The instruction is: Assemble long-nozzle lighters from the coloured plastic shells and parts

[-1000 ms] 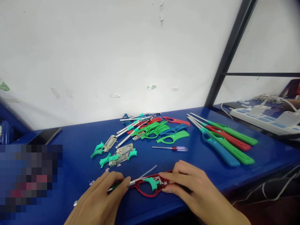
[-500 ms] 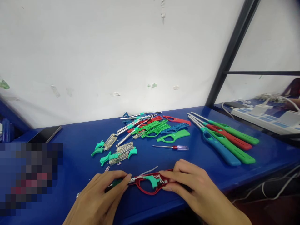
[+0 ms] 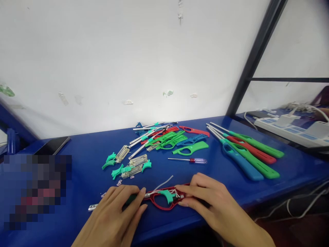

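Observation:
A red half-shell of a lighter handle (image 3: 165,208) lies open side up near the table's front edge. In it sit a teal trigger (image 3: 167,196) and thin white wires (image 3: 177,192). A loose clear tube (image 3: 164,183) sticks up from its upper edge. My left hand (image 3: 115,209) is closed round the metal lighter tube (image 3: 93,207) where it meets the shell's front; the tube's end shows past my knuckles. My right hand (image 3: 210,199) pinches the shell's rear part between thumb and fingers, covering most of it.
Beyond my hands are teal triggers (image 3: 117,171), clear fuel tanks (image 3: 138,160), green half-shells (image 3: 192,148) and a screwdriver (image 3: 197,160). Whole lighters (image 3: 243,161) lie on the right. A phone (image 3: 52,145) is at left, a power strip (image 3: 290,127) at far right.
My left fingers have shifted a little on the metal tube, and the thumb sits lower. The tube's far end now shows. My right hand keeps its hold; the view has moved slightly.

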Available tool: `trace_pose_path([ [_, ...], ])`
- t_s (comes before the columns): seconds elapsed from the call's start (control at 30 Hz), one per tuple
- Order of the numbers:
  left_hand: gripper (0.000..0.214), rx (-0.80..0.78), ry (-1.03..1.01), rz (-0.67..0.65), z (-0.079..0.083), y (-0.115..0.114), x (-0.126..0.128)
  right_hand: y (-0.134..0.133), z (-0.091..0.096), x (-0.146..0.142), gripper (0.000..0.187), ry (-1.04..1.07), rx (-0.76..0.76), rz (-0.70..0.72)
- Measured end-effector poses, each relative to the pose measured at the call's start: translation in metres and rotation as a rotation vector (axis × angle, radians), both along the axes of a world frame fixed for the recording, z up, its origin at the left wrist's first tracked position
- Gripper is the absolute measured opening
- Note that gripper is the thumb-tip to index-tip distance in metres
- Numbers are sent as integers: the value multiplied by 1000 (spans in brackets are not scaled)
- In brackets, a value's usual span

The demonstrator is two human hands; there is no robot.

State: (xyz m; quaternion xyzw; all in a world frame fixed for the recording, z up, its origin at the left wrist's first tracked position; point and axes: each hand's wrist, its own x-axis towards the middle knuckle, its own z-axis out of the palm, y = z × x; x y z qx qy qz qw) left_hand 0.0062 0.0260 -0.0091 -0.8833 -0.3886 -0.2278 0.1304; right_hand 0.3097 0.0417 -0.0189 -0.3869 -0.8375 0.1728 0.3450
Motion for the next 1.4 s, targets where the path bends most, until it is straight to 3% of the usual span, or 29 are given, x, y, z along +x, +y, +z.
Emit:
trace_pose_path([
  [0.33, 31, -15, -292, -22, 11, 9, 16, -4, 6, -1, 27, 86, -94, -22],
  [0.5, 26, -155, -371, 7, 2, 11, 12, -3, 21, -5, 22, 143, -70, -57],
  [0.63, 24, -238, -371, 31, -7, 11, 9, 12, 31, -12, 23, 45, 29, -84],
  [0.83, 25, -218, -369, 29, -9, 11, 9, 35, 32, -22, 13, -41, 15, 10],
  [1.13, 32, -128, -316, 15, 10, 8, 16, 24, 27, -11, 18, 22, 18, 104],
  [1.4, 31, -109, -314, 5, 7, 9, 16, 26, 26, -8, 27, -27, 91, 186],
])
